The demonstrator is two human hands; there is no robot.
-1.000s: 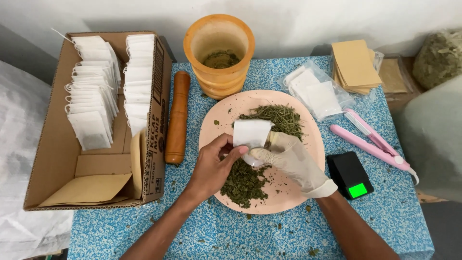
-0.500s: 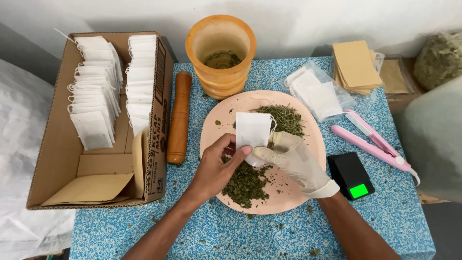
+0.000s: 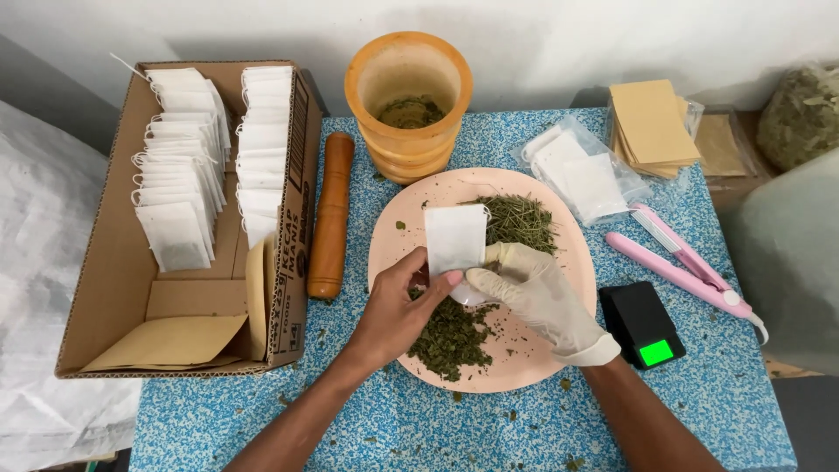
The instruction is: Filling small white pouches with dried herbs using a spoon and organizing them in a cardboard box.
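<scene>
My bare left hand (image 3: pixel 398 308) pinches the lower edge of a small white paper tea bag (image 3: pixel 454 238), held upright over a pink plate (image 3: pixel 524 358). My right hand (image 3: pixel 537 293), in a white glove, touches the bag's lower right corner; a small white spoon-like piece shows under its fingers. Dried green herb lies on the plate in two heaps, one (image 3: pixel 517 220) behind the bag and one (image 3: pixel 452 336) below my hands.
A cardboard box (image 3: pixel 105 271) at left holds rows of white tea bags (image 3: pixel 183 183). A wooden pestle (image 3: pixel 331 214) and mortar (image 3: pixel 409 105) stand behind the plate. Right of the plate lie bagged filter papers (image 3: pixel 581 170), tan envelopes (image 3: pixel 651 127), a pink sealer (image 3: pixel 686 267) and a black pocket scale (image 3: pixel 642 323).
The tea bag has been raised and turned upright over the plate. My gloved right hand stays at its lower corner.
</scene>
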